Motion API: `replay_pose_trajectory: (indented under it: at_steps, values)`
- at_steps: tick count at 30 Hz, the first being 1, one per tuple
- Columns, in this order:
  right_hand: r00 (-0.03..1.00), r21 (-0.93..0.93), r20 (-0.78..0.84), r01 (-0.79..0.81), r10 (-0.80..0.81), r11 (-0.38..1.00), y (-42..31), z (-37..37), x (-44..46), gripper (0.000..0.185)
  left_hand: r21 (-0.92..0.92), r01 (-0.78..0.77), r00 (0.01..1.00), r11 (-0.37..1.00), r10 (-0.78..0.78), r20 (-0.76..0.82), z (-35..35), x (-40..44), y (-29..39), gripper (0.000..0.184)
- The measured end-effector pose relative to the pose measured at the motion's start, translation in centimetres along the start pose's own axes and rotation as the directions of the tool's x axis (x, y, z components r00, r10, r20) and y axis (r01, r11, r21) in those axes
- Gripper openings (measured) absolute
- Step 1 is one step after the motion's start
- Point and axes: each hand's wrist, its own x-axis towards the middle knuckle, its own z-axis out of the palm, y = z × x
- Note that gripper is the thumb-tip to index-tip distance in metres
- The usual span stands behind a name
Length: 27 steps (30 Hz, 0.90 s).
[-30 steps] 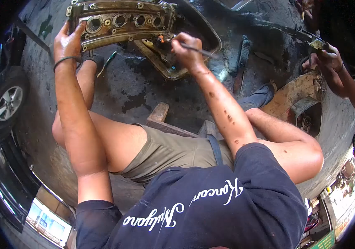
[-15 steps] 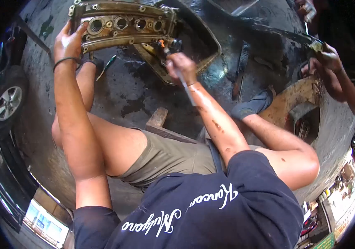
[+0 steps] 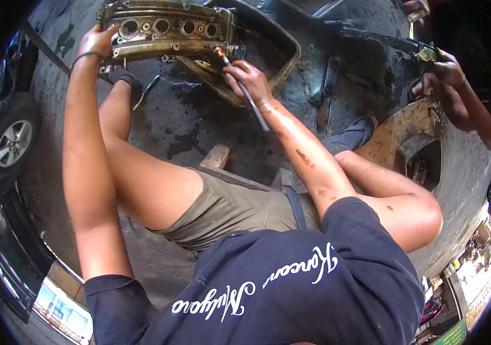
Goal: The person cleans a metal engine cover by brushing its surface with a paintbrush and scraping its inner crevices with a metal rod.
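Note:
My left hand [image 3: 97, 43] is closed on the left end of a metal engine cover [image 3: 170, 47], its thumb on the upper face. The cover is oily, with a row of several round holes. My right hand [image 3: 249, 82] grips a thin-handled brush [image 3: 255, 107]; the orange-banded tip touches or nearly touches the cover's lower right edge. Behind and below the cover lies a dark tray [image 3: 291, 63], partly hidden by the cover and my right hand.
A co-worker's hands [image 3: 449, 68] are at the upper right, near a long dark part. A green-handled tool [image 3: 149, 89] lies on the floor. A wooden piece [image 3: 218, 156] is between my legs. A car wheel [image 3: 14, 142] stands at the left.
The cover and my left hand have shifted slightly left. My right hand has moved left and down from its earliest position, and the brush handle now points down toward my forearm.

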Motion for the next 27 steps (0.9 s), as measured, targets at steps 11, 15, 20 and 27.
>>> replay_pose_trajectory:
  at_steps: [11, 15, 20, 27]
  values:
    - [0.927, -0.173, 0.212, 0.348, -0.310, 0.921, 1.0, 1.3, 0.0, 0.026, 0.036, 0.311, 0.900, 0.950, -0.306, 0.311, 1.4, 3.0, -3.5, 0.067]
    - [0.987, -0.265, 0.106, 0.146, -0.122, 0.953, 1.3, -1.4, 1.0, 0.022, -0.002, 0.388, 0.860, 0.922, -0.361, 0.360, 2.3, 1.0, -7.8, 0.067]
    - [0.989, -0.308, 0.073, 0.142, -0.125, 0.941, -0.2, 0.8, 1.4, 0.019, -0.057, 0.445, 0.833, 0.894, -0.390, 0.392, 2.5, 0.5, -12.4, 0.067]
    - [0.973, -0.205, 0.220, 0.119, -0.072, 0.972, 0.9, 0.1, -0.3, 0.021, -0.087, 0.434, 0.826, 0.897, -0.358, 0.435, 4.0, 2.0, -11.8, 0.067]
